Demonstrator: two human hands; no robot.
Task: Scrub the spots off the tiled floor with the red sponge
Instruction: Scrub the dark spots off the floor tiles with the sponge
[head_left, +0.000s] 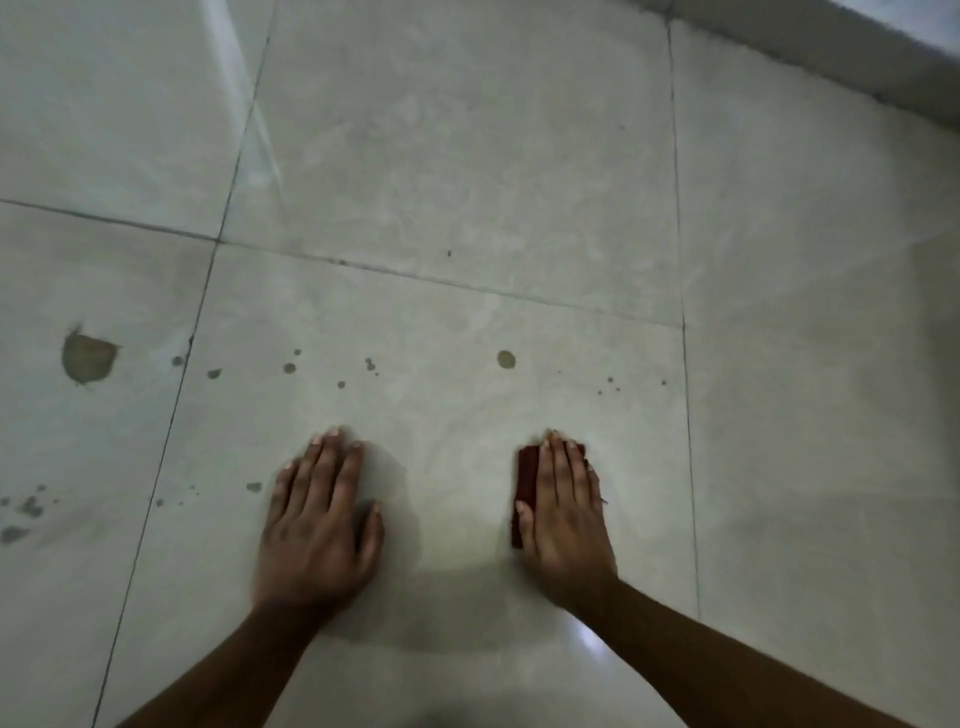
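Observation:
My right hand lies flat, palm down, on the red sponge, pressing it to the pale tiled floor; only the sponge's left edge and far corners show. My left hand rests flat on the tile with fingers spread and holds nothing. A row of grey-brown spots runs across the tile beyond both hands, including a round spot and small dots. A large smudge marks the tile to the left, and more spots sit near the left edge.
Dark grout lines divide the large tiles. A raised ledge or wall base runs across the far right corner. A bright glare patch lies on the tile beside my right forearm.

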